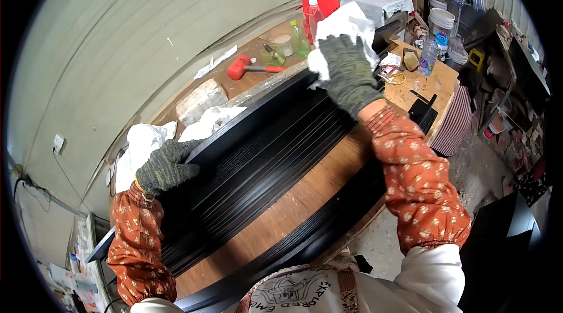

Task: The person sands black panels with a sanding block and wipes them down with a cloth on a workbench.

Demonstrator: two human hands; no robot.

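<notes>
A long black wood-grain board [258,115] is tilted up on its edge above a brown wooden tabletop [281,210]. At its left end my left hand [167,167], in a grey-green knit glove, grips the board's edge, thumb on the near face. My right hand [350,72], gloved the same way, holds a white cloth [346,23] at the board's far right end; its fingers lie over the cloth and hide part of it. Several narrow black strips [264,163] lie side by side below the board. Another black piece [305,234] lies along the table's near side.
Behind the board are a red mallet [239,68], a green bottle [299,40], a whitish block [201,102] and white rags [146,143]. On the right, a wooden bench [425,85] holds a water bottle [428,55]. White buckets [441,21] and clutter stand beyond it.
</notes>
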